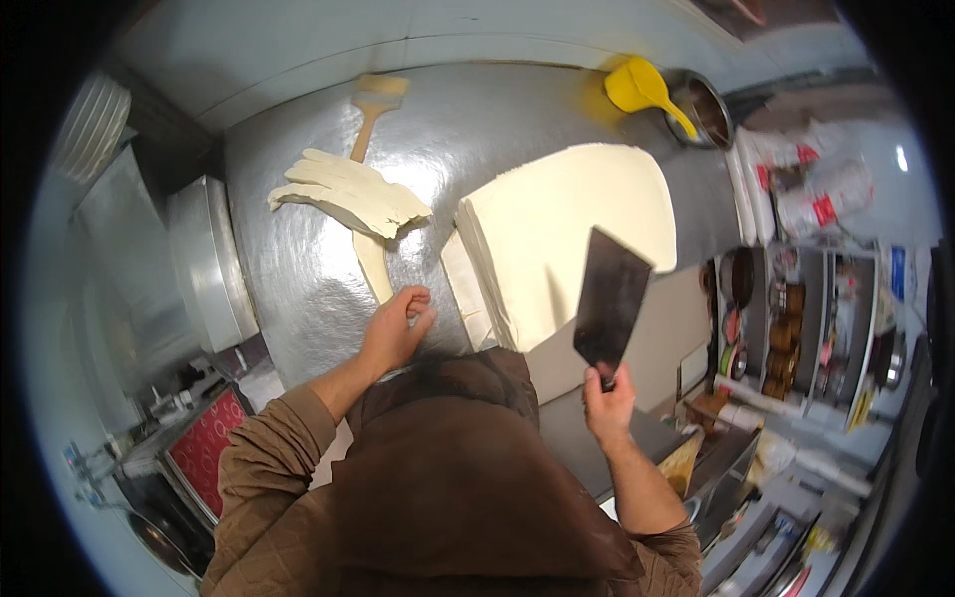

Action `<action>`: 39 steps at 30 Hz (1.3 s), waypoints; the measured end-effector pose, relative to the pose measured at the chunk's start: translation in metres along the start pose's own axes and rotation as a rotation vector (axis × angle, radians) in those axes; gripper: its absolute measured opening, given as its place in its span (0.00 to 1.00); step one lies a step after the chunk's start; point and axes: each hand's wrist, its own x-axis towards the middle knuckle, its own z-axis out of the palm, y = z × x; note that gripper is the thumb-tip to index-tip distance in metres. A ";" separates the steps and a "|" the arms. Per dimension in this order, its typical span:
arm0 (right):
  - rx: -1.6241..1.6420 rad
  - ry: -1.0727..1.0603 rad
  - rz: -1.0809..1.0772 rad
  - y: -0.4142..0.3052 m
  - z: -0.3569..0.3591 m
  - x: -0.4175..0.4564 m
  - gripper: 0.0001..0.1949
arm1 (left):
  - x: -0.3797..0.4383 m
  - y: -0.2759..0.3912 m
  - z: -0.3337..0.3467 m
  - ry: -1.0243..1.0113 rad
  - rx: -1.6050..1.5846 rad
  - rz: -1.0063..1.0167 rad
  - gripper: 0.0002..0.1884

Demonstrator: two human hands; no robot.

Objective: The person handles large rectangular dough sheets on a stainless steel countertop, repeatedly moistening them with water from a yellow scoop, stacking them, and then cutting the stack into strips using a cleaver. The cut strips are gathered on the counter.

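Observation:
My right hand [610, 403] grips a dark, broad-bladed cleaver [613, 295] by its handle. Its blade is raised over the near right part of a thick, layered slab of pale dough [567, 216]. To the left, my left hand [399, 328] has loosely curled fingers, with nothing visible between thumb and fingers. It is at the near end of a narrow dough strip [372, 265]; whether it touches the strip is unclear. Several strips lie heaped in a dough pile [351, 190] across that strip's far end. A flat pale piece [468, 287] lies along the slab's left edge.
The metal worktop [291, 276] carries a wide wooden-handled brush [371, 112], partly under the dough pile. At the back right are a yellow scoop [634, 83] and a metal bowl [705, 112]. Plastic bags [817, 194] and loaded shelves [791, 321] stand on the right.

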 end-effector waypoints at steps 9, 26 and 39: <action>0.093 -0.358 -0.412 -0.002 -0.035 0.229 0.10 | 0.157 0.059 0.065 0.437 -0.572 -0.521 0.46; -0.807 -0.950 -1.702 -0.192 0.008 0.354 0.11 | 0.002 0.147 0.071 0.908 -0.021 0.041 0.23; -0.935 -1.072 -1.656 -0.214 0.045 0.373 0.06 | 0.062 0.109 0.071 0.636 0.517 -0.137 0.12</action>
